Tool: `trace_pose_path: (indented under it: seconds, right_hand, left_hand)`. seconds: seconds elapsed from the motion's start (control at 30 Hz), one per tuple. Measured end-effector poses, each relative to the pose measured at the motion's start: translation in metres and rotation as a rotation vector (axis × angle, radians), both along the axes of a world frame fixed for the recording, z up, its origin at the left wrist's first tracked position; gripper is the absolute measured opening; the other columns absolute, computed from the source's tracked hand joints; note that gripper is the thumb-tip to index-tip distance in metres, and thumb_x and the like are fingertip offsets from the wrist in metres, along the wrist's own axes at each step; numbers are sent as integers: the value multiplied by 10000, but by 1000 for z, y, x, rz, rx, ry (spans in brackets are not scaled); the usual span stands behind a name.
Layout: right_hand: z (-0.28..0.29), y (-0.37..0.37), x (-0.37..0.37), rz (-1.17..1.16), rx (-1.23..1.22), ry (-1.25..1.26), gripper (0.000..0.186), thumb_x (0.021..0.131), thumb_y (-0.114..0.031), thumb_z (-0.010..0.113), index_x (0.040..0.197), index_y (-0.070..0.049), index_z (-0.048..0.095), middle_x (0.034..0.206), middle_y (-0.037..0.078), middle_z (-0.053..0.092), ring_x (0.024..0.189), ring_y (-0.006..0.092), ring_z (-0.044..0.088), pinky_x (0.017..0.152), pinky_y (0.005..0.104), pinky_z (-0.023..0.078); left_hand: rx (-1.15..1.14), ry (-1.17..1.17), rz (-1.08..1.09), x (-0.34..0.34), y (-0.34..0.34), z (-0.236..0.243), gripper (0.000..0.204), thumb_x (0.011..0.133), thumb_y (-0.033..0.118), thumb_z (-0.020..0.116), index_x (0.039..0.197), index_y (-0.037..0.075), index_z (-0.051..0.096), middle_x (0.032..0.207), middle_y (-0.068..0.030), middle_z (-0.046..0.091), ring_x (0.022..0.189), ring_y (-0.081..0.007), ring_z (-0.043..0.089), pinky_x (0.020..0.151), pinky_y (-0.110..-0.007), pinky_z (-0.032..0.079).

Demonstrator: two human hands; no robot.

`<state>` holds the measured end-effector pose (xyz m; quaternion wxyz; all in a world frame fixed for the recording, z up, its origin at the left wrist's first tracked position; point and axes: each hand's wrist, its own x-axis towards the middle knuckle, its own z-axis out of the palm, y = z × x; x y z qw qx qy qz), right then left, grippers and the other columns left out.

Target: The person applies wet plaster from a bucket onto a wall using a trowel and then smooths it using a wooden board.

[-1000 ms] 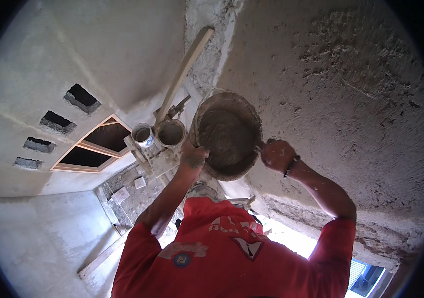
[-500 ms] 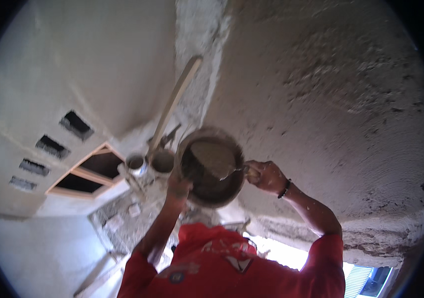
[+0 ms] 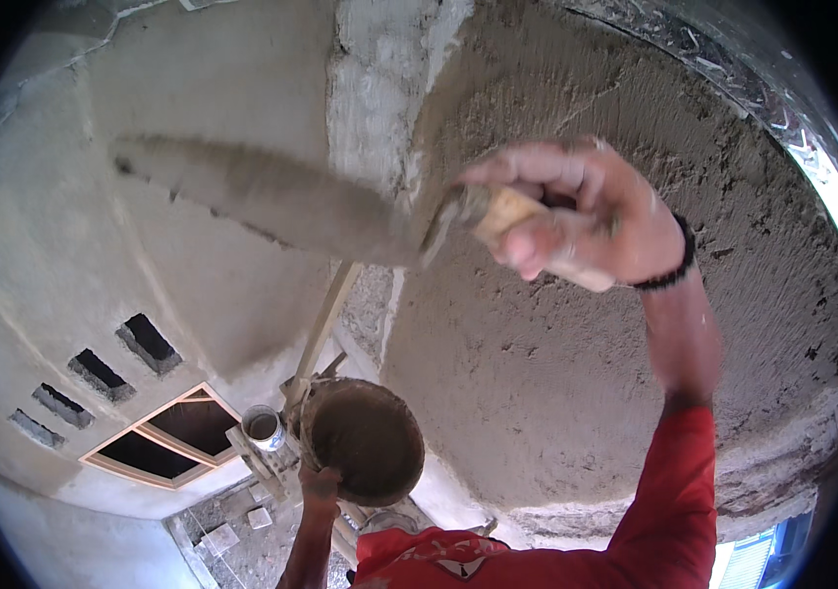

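Observation:
My right hand (image 3: 576,216) is raised in front of the wall, fingers wrapped round the wooden handle of a trowel (image 3: 262,201). The blade points left, coated with grey-brown mortar and smeared by motion. Lower down, my left hand (image 3: 320,485) grips the rim of a round mortar bucket (image 3: 409,442) at its left side. Wet mortar lies inside the bucket. Behind the trowel, rough brown plaster (image 3: 537,383) covers the wall on the right, beside a bare whitish strip (image 3: 375,88).
A long wooden board (image 3: 324,329) leans beside the bucket. Near it stands a small white pail (image 3: 263,428). The smoother left wall has a wood-framed opening (image 3: 213,459) and several dark slots (image 3: 149,344). Rubble and blocks (image 3: 220,539) lie on the floor below.
The trowel has come out of the bucket and risen up and toward the wall with my right hand. My left hand and the bucket now sit lower in view.

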<state>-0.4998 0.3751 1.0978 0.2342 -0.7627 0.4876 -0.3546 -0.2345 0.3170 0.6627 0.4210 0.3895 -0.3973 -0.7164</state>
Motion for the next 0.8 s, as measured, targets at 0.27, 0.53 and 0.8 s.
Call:
trace_pose_path:
  seconds: [0.27,0.53,0.8]
  right_hand:
    - [51,17,-133,-1241,-495,419,283,881,-184,561,1139,-75,602,819,46,628,609,85,547,519,260,466]
    - [-114,58,-110,-522,25,389,246,894,-256,528,1063,-82,570,844,61,603,694,130,562,570,285,489]
    - [-268,70,-37,-330,236,1359,303,897,-193,448,1173,-108,541,866,153,629,771,231,634,634,405,520]
  left_hand:
    - [-32,-12,-72,13,0,-42,568,637,-1,473,1204,-25,498,975,-57,605,810,-128,548,671,-238,456]
    - [-14,50,-148,-10,-9,-18,590,625,-3,470,1215,1,493,1012,-53,587,819,-130,530,713,-254,450]
    - [16,-112,-281,-68,-19,34,726,608,-49,490,1323,66,439,1016,-16,564,749,-87,480,605,-249,422]
